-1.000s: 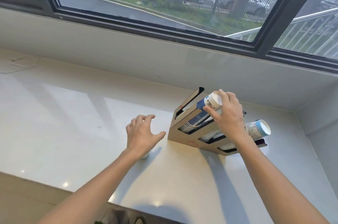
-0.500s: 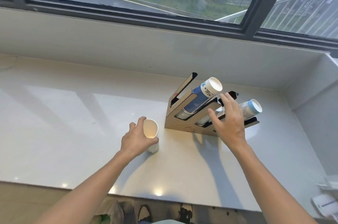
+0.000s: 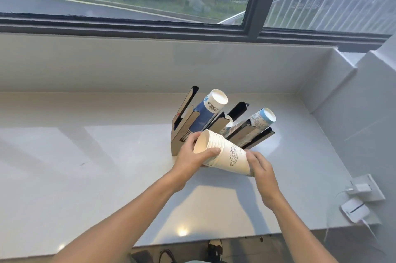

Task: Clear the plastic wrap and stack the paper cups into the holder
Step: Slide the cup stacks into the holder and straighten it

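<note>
Both hands on one stack of white paper cups [image 3: 222, 155], held tilted just above the counter [image 3: 85, 166]. My left hand [image 3: 192, 158] wraps the open rim end, fingers closed around it. My right hand [image 3: 262, 169] cups the base end, fingers pressed on it. Stack sits near side of the cup holder [image 3: 182, 132], just in front. Holder's far slots carry a blue-printed stack [image 3: 207, 112] and a pale-printed stack [image 3: 260, 120]. Charger and wall socket [image 3: 364, 189] at far right.

Held cup stack [image 3: 225, 156]: white, thin dark line drawing on side. Holder [image 3: 182, 136]: tan faces, black inner edges. Left slot stack [image 3: 209, 112]: blue and white. Right slot stack [image 3: 260, 120]: pale blue print. Surface [image 3: 96, 166]: glossy white.
</note>
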